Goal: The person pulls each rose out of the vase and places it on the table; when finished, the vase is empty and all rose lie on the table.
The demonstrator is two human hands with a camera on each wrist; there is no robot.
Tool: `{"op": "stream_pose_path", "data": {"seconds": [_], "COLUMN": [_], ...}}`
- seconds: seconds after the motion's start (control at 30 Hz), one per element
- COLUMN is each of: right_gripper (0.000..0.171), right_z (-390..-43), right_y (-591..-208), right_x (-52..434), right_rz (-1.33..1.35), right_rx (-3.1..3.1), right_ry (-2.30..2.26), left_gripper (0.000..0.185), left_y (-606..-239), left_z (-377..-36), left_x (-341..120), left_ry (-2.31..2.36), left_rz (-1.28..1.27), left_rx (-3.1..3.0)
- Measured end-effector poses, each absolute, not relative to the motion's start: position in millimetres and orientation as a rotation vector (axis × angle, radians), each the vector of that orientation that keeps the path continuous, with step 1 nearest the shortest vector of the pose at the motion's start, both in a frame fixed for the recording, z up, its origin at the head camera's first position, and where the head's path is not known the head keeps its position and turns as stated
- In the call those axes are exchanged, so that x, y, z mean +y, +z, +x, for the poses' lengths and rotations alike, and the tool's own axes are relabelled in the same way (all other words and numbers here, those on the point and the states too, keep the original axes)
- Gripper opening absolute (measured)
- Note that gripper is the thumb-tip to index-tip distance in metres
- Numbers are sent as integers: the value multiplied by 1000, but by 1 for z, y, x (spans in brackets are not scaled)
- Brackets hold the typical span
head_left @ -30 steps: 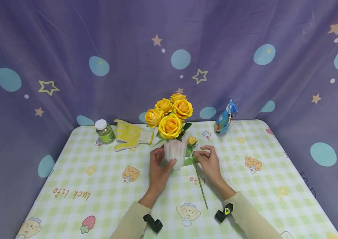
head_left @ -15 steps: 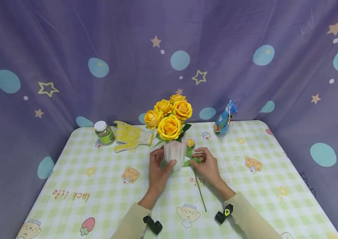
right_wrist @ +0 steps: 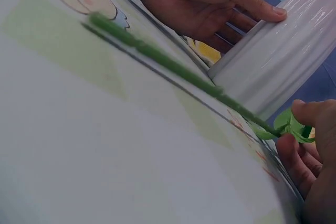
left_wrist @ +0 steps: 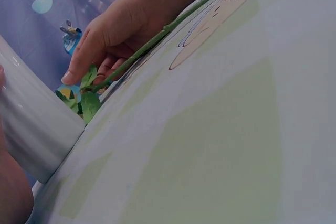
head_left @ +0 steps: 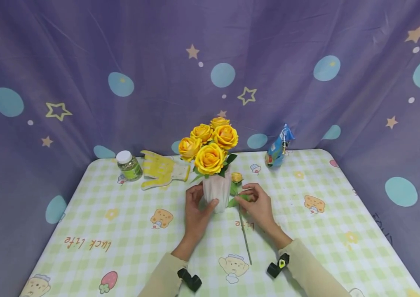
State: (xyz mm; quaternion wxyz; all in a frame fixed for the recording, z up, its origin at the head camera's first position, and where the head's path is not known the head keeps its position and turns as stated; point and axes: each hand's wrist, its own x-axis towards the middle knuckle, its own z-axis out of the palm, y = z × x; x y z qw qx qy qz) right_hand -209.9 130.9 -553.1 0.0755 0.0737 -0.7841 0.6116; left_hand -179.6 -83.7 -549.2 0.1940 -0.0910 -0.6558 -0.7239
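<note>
Left hand (head_left: 196,208) wraps the ribbed white ceramic vase (head_left: 217,193) of yellow roses, steadying it upright on the checked tablecloth (head_left: 120,231). Right hand (head_left: 258,206) pinches the single small-budded green-stemmed rose (head_left: 240,214) near its leaves, stem lying beside the vase.

The person wears a top with long beige sleeves (head_left: 165,272) reaching the wrists. A small black camera mount (head_left: 190,279) sits at each cuff. The right one (head_left: 278,264) carries a yellow-green mark.
</note>
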Motion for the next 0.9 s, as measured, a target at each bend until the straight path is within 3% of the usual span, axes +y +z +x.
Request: {"op": "stream_pose_path", "data": {"seconds": [0.17,0.4,0.9], "right_gripper": [40,39,35], "right_z": [-201,-210,-208], "right_y": [-533,-554,-543], "right_x": [126,132,128], "right_rz": [239,184,151], "right_rx": [-2325,-2330,-2140], "right_ry": [1782,1616,1659], "left_gripper": [60,60,61], "left_y": [-548,-549,-546], "left_z": [-180,-179,-179], "left_x": [-84,-84,-81], "left_ry": [-2033,-2016,-2035], "left_rz": [-246,-258,-219], "left_rx": [-1850,-1854,-1824]}}
